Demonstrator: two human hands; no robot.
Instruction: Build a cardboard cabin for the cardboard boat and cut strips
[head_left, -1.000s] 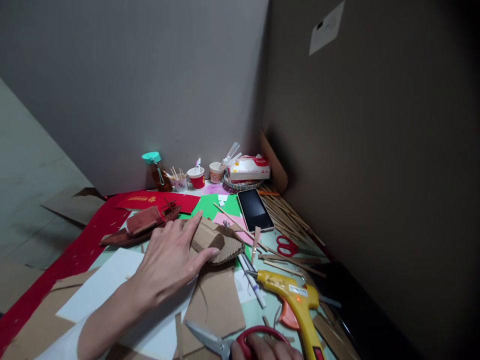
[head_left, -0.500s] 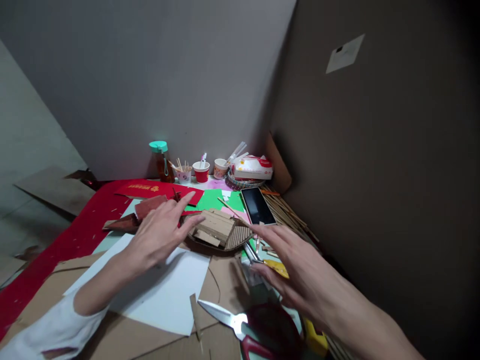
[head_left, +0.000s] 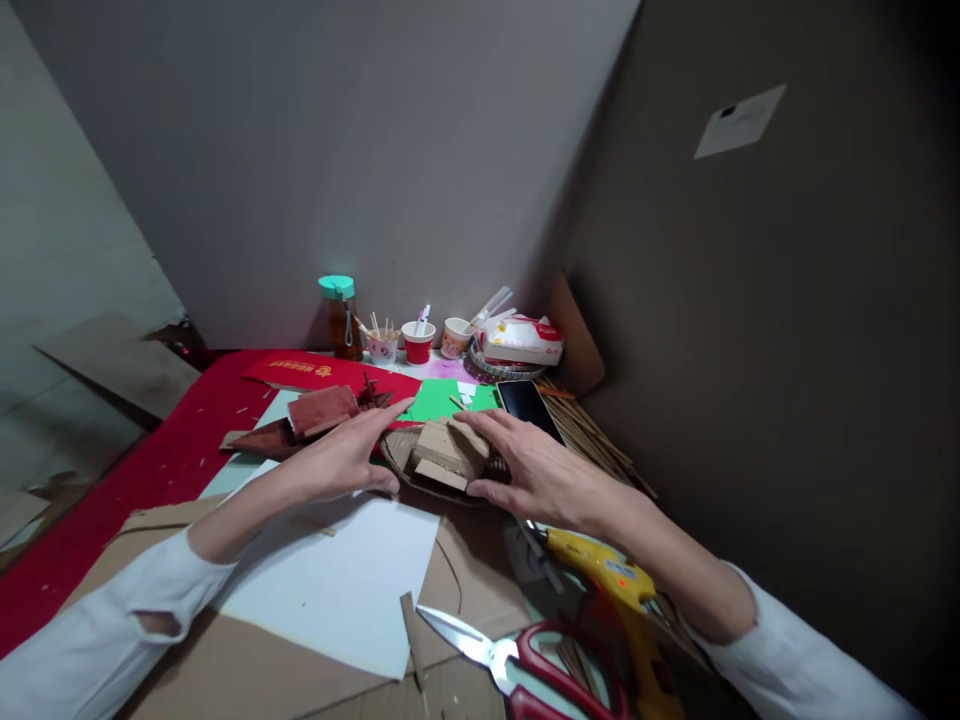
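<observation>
A small cardboard boat (head_left: 454,450) with a raised cabin of cardboard strips lies in the middle of the table. At its left end is my left hand (head_left: 346,452), fingers stretched out and thumb apart. My right hand (head_left: 534,468) reaches over the boat's right end, its fingers and thumb spread around the cabin's right side and hiding that end. Whether either hand presses on the cardboard I cannot tell. Beyond my left hand lies a reddish-brown boat model (head_left: 322,410). White paper (head_left: 337,590) is spread below my left forearm.
Red-handled scissors (head_left: 499,655) lie open in front, beside a yellow glue gun (head_left: 600,565). Behind stand a teal-lidded bottle (head_left: 339,318), paper cups (head_left: 418,345) and a tissue pack (head_left: 521,342). A phone (head_left: 529,408) and cardboard strips (head_left: 600,435) are at right.
My right hand has moved left and away from me, from beside the boat to over its right end. My left hand has shifted slightly right. The view has turned a little left.
</observation>
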